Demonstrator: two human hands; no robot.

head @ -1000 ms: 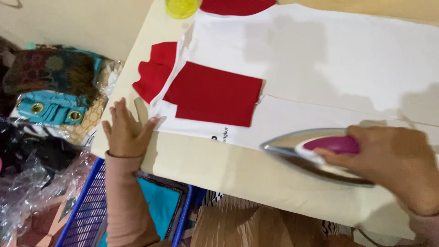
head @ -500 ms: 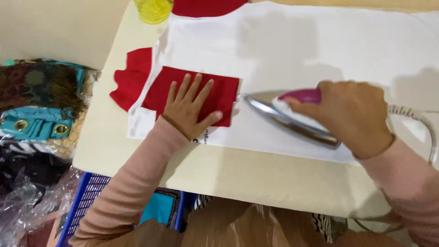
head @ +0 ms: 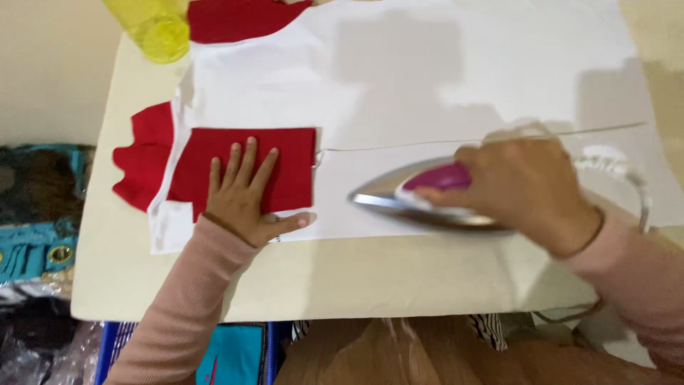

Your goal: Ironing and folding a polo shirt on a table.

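Observation:
A white garment (head: 427,78) with red trim lies flat on a cream ironing surface (head: 335,278). My left hand (head: 246,196) presses flat, fingers spread, on a red rectangular patch (head: 292,160) at the garment's left end. My right hand (head: 524,189) grips the magenta handle of a silver iron (head: 399,199), which rests on the white fabric just right of the patch, its tip pointing left. A red sleeve (head: 142,164) sticks out left of the patch.
A yellow bottle (head: 153,25) stands at the board's far left corner. The iron's cord (head: 627,178) trails off right. A blue basket (head: 235,353) sits below the board's near edge, and folded teal and patterned cloth (head: 35,214) is piled at the left.
My left hand went from the board's left edge onto the red patch and stays there. The iron slid from the near edge up onto the white fabric beside the patch.

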